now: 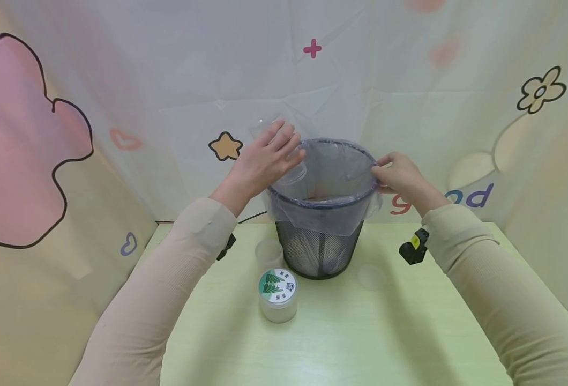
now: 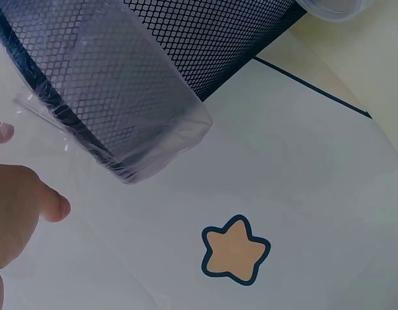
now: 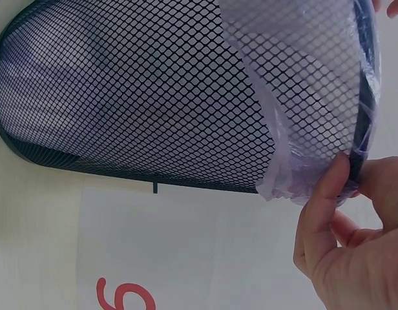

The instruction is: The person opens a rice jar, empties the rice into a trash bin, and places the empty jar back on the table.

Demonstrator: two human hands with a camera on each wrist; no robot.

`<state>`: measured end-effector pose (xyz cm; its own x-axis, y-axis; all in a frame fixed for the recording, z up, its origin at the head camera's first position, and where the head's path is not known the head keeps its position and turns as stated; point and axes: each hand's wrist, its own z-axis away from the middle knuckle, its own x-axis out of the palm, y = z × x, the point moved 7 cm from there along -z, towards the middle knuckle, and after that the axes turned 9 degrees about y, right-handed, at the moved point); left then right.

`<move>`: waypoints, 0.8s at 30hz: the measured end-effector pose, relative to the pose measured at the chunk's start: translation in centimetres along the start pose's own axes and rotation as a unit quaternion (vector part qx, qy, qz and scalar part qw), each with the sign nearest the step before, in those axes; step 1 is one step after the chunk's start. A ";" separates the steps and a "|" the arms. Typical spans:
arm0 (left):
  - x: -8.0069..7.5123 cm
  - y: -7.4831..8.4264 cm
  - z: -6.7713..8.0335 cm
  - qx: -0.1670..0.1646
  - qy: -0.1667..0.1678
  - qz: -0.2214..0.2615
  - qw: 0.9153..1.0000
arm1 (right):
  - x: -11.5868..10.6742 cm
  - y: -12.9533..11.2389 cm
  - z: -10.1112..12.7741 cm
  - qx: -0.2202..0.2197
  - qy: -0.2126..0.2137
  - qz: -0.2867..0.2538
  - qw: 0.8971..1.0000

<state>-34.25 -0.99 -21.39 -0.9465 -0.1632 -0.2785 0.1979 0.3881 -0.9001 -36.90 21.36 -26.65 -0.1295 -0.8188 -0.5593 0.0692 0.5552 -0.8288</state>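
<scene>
Right hand (image 1: 400,177): fingers (image 3: 325,194) pinch the rim and clear plastic liner (image 1: 332,214) of the black wire-mesh wastebasket (image 1: 319,252), standing mid-counter; the right wrist view alone shows the thumb pressed on the folded liner. Left hand (image 1: 264,163): fingers curled around a clear plastic cup (image 1: 284,155) held tilted at the basket's left rim, its outline faint. Light green counter (image 1: 361,332) bears a clear round jar with green-printed lid (image 1: 277,295); a second clear cup (image 1: 268,252) behind it is hard to make out.
</scene>
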 end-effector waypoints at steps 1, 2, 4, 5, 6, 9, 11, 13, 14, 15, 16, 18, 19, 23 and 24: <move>0.0 0.0 0.0 0.002 0.000 0.000 1.000 | 0.0 0.0 0.0 0.000 -0.001 0.001 1.000; 0.0 0.1 0.0 0.005 0.002 0.000 1.000 | 0.0 0.0 0.0 0.000 -0.001 0.001 1.000; -0.1 0.1 -0.1 0.006 0.011 0.003 1.000 | 0.0 0.0 0.0 0.000 0.000 0.003 1.000; -0.1 0.2 -0.1 0.007 0.015 0.005 1.000 | 0.0 0.1 0.0 -0.001 0.000 0.004 1.000; -0.2 0.2 -0.2 0.010 0.018 0.005 1.000 | 0.0 0.1 0.0 0.000 0.000 0.005 1.000; -0.4 0.5 -0.3 0.021 0.026 0.002 0.999 | 0.0 0.1 0.0 0.002 0.001 0.006 1.000; -0.5 0.7 -0.4 0.030 0.027 -0.003 0.999 | 0.0 0.1 0.0 0.004 0.002 0.006 1.000; -0.7 0.9 -0.4 0.035 0.027 -0.008 0.999 | 0.0 0.1 0.1 0.007 0.002 0.006 1.000; -0.7 0.9 -0.5 0.036 0.027 -0.009 0.999 | 0.0 0.1 0.1 0.007 0.002 0.005 1.000; -0.7 1.0 -0.5 0.038 0.024 -0.011 0.999 | 0.0 0.1 0.1 0.007 0.002 0.005 1.000; -0.7 1.0 -0.5 0.038 0.023 -0.011 0.999 | 0.0 0.1 0.1 0.008 0.001 0.004 1.000; -0.7 1.0 -0.5 0.037 0.023 -0.009 0.999 | 0.0 0.1 0.1 0.008 0.000 0.003 1.000; -0.7 1.0 -0.5 0.035 0.025 -0.008 0.999 | 0.0 0.1 0.1 0.008 0.000 0.002 1.000; -0.8 0.8 -0.5 0.019 0.050 -0.005 0.999 | 0.0 0.1 0.1 0.007 0.000 0.006 1.000; -0.8 0.7 -0.5 0.015 0.057 -0.005 0.998 | 0.0 0.1 0.1 0.007 -0.001 0.006 1.000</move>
<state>-33.45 -0.11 -21.65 -0.9710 -0.0622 -0.2310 0.1940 0.3599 -0.9126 -36.83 21.45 -26.76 -0.1273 -0.8125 -0.5689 0.0852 0.5624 -0.8224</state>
